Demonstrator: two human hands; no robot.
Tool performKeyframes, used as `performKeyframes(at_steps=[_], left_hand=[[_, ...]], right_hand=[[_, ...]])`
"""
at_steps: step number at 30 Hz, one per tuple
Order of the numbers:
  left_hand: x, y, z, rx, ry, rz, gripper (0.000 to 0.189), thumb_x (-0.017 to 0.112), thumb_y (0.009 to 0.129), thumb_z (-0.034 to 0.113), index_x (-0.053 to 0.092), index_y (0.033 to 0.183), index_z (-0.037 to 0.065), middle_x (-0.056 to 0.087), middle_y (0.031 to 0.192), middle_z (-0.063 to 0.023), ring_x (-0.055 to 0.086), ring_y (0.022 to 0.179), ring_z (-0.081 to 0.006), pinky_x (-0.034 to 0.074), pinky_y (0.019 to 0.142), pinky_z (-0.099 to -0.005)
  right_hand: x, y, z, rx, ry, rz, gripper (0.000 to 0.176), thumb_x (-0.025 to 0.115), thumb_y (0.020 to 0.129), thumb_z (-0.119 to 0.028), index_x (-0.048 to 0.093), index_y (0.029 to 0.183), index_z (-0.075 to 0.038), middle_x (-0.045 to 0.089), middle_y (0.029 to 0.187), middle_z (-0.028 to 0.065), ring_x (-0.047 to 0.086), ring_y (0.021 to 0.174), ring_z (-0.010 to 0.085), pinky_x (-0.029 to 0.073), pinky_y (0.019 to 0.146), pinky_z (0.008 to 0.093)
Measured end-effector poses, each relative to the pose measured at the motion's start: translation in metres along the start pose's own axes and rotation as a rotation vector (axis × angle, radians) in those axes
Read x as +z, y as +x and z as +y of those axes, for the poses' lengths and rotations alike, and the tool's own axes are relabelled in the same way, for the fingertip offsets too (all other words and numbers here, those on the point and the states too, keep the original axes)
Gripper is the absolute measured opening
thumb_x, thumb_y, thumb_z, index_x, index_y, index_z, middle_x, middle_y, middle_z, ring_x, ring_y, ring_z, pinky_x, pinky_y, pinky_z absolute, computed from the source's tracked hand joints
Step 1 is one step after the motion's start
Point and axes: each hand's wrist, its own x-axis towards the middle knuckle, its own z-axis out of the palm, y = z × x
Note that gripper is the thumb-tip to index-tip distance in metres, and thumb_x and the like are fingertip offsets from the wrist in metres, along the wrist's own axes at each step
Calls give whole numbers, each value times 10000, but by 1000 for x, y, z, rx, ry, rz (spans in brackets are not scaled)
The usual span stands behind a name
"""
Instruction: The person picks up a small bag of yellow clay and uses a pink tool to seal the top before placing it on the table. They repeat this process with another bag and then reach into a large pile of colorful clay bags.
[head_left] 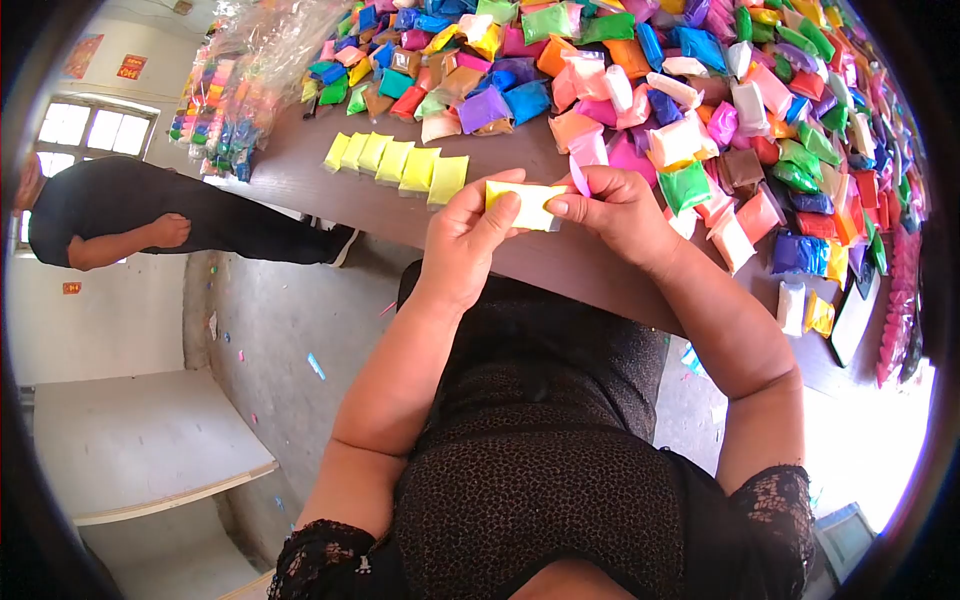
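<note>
Between my two hands a pale yellow packet with a clear edge is held above the table's front edge. My left hand pinches its left end, thumb on top. My right hand grips the right end between thumb and fingers, and a thin purple piece shows at those fingers. To the left, a row of several yellow packets lies on the brown table, the rightmost one nearest my left hand. Beyond my right hand is a large heap of colored packets.
A clear plastic bag with small colored packets stands at the table's far left. A person in dark clothes stands at the left. White shelves are at the lower left. A dark-edged flat object lies at the table's right.
</note>
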Motion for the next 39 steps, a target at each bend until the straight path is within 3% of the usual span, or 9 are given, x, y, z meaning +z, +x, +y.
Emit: performKeyframes(at_steps=[9, 13, 20, 22, 26, 30, 32, 35, 39], left_hand=[[-8, 17, 1, 99, -406, 79, 428, 517, 1024, 326, 520, 1372, 77, 628, 1255, -144, 606, 1153, -225, 470, 997, -367], [5, 13, -7, 154, -291, -174, 533, 598, 987, 219, 403, 1467, 97, 538, 1365, -168, 538, 1244, -241, 413, 1065, -373], [8, 12, -2, 110, -320, -18, 403, 616, 969, 152, 519, 1351, 68, 595, 1262, -195, 592, 1158, -276, 496, 962, -410], [-1, 10, 3, 83, -121, 61, 414, 631, 943, 73, 530, 1344, 60, 634, 1208, -171, 639, 1052, -213, 540, 852, -326], [-16, 5, -2, 67, -28, 1, 418, 651, 928, 46, 545, 1332, 45, 645, 1167, -98, 625, 1041, -133, 507, 904, -292], [-15, 0, -10, 58, 27, -72, 488, 645, 923, 55, 488, 1383, 21, 658, 1081, -101, 638, 960, -138, 512, 868, -304], [-6, -1, -10, 50, 44, -105, 516, 638, 931, 62, 447, 1409, 20, 648, 1102, -99, 637, 948, -136, 517, 857, -303], [1, -3, -11, 10, 73, -199, 611, 631, 938, 60, 336, 1472, 27, 616, 1170, -86, 628, 933, -126, 522, 835, -287], [10, -3, -12, 83, 450, -177, 697, 678, 882, 34, 328, 1484, 26, 598, 1228, -90, 592, 1051, -130, 485, 912, -280]], right_hand=[[3, 0, -5, 124, 208, 119, 182, 752, 878, -195, 708, 963, -41, 556, 669, -46, 439, 540, 38, 341, 487, 221], [9, -2, -5, 132, 451, 110, 171, 751, 876, -181, 675, 938, -41, 521, 629, -51, 413, 496, 50, 313, 457, 224], [12, -1, 2, 146, 229, 43, 174, 697, 919, -161, 684, 1041, -36, 629, 787, -11, 444, 539, 31, 335, 456, 189], [14, -1, -1, 32, 87, 237, 185, 687, 931, -200, 692, 1018, -37, 594, 754, -19, 500, 601, 54, 401, 539, 220], [-16, 18, 16, -274, -370, 388, 213, 678, 937, -205, 677, 1014, -6, 611, 835, 28, 552, 746, 108, 469, 694, 263], [-22, 15, -1, -405, -321, 440, 196, 657, 955, -159, 656, 1081, -9, 585, 918, -28, 518, 807, 62, 433, 692, 225], [-1, 5, -1, -487, -381, 192, 186, 706, 907, -120, 677, 1060, -18, 601, 841, 32, 610, 877, 131, 493, 774, 274], [18, -7, -7, -59, 337, -10, 339, 768, 847, -130, 651, 1134, 9, 606, 980, 57, 599, 920, 158, 488, 795, 283], [3, 1, 3, -307, -153, -63, 363, 789, 816, -123, 664, 1131, 8, 598, 1041, 59, 577, 969, 159, 473, 835, 283]])
